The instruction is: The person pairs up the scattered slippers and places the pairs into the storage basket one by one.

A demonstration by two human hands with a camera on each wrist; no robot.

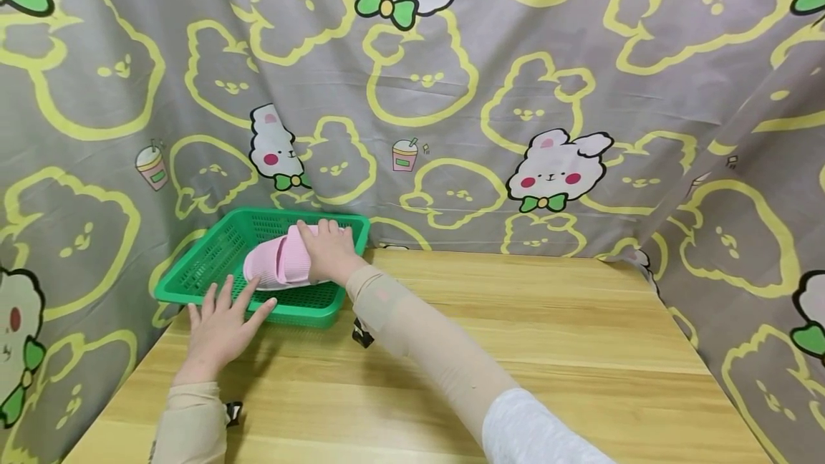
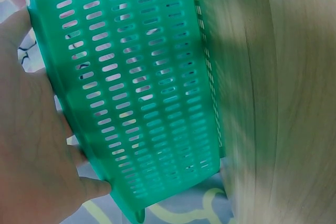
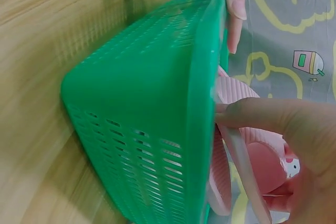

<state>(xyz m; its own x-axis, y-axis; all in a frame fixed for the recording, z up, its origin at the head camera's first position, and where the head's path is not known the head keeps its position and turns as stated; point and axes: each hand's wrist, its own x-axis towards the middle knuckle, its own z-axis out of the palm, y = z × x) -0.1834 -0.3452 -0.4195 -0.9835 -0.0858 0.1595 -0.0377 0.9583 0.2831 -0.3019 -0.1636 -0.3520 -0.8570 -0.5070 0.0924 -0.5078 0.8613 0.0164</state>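
Note:
A pink ribbed slide slipper [image 1: 264, 263] lies tilted in the green plastic basket [image 1: 303, 315] at the left of the table. My right hand [image 1: 334, 253] grips it from above, near its right end. In the right wrist view, the thumb and fingers hold the slipper [image 3: 241, 161] at the basket's rim, and a second pink sole [image 3: 219, 174] shows beneath it. My left hand [image 1: 219, 331] spreads its fingers over the basket's near edge. Its fingers reach past the rim in the left wrist view, where the slotted basket side [image 2: 134, 98] fills the middle.
The wooden table [image 1: 548, 349] extends to the right of the basket. A grey curtain [image 1: 451, 113] with yellow and white cartoon figures hangs behind and at both sides, close to the basket's back and left. Black strap pieces [image 1: 362, 334] show at the wrists.

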